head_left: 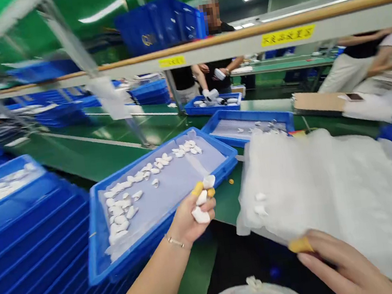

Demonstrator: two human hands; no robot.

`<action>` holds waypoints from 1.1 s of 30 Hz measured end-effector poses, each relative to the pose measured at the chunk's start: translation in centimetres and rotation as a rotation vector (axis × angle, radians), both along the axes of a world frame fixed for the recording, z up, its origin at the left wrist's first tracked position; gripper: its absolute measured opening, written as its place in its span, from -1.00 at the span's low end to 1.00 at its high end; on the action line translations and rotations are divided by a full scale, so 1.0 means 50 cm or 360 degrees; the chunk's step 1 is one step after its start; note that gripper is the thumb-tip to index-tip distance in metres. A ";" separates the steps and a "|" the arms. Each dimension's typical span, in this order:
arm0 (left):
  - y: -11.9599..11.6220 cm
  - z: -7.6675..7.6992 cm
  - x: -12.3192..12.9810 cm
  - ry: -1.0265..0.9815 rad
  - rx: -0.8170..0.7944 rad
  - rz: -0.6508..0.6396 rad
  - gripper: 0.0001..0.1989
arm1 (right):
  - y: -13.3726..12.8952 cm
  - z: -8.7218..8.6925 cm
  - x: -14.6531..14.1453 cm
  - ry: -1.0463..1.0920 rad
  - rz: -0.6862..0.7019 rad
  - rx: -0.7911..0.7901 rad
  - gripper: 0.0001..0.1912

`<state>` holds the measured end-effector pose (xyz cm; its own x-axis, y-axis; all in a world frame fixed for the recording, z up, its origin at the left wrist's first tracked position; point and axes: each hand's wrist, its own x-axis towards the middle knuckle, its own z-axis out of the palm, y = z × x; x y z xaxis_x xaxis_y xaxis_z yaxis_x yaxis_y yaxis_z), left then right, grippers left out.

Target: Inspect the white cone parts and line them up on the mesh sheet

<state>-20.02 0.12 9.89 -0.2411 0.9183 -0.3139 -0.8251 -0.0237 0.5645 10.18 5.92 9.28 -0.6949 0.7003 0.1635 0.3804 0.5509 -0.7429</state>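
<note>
My left hand (186, 219), with yellow covers on two fingertips, grips several small white plastic shells (201, 215) between thumb and fingers. It is just off the near right side of a blue tray (92, 229). Loose white shells (120, 220) lie along the left and far parts of that tray's pale liner (173, 192). My right hand (340, 262) hovers at the near edge of a white padded sheet (298, 177). Its yellow-covered finger and thumb are apart, with nothing visible between them; the other fingers are mostly hidden. Two small white pieces (261, 211) rest on the sheet.
Blue trays (28, 260) are stacked at left. Behind the sheet sits another blue tray (211, 125) with small parts. A rail (227, 44) crosses overhead, carrying a blue bin (161, 26). Across the green bench (118, 148), co-workers' hands (206, 87) handle white items over a tray (192, 111).
</note>
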 end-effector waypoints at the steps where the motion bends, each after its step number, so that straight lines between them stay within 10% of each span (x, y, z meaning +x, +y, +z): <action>1: -0.006 -0.012 0.036 -0.0004 0.0001 -0.0172 -0.83 | -0.004 0.001 -0.010 -0.0019 0.0032 -0.0067 -0.72; 10: -0.022 -0.097 0.206 0.0171 -0.0200 -0.0906 -0.77 | -0.005 -0.040 -0.048 0.0148 -0.0123 -0.0237 -0.83; 20: -0.026 -0.110 0.217 0.0014 -0.0449 -0.0984 -0.71 | -0.007 -0.057 -0.042 0.0135 -0.0109 -0.0311 -0.78; 27: -0.036 -0.140 0.209 -0.0239 -0.0588 -0.1048 -0.58 | 0.006 -0.057 -0.023 0.0421 -0.0257 -0.0918 -0.72; 33: -0.038 -0.123 0.216 0.0498 -0.0316 -0.1197 -0.64 | -0.001 -0.066 -0.011 0.0468 -0.0162 -0.1209 -0.63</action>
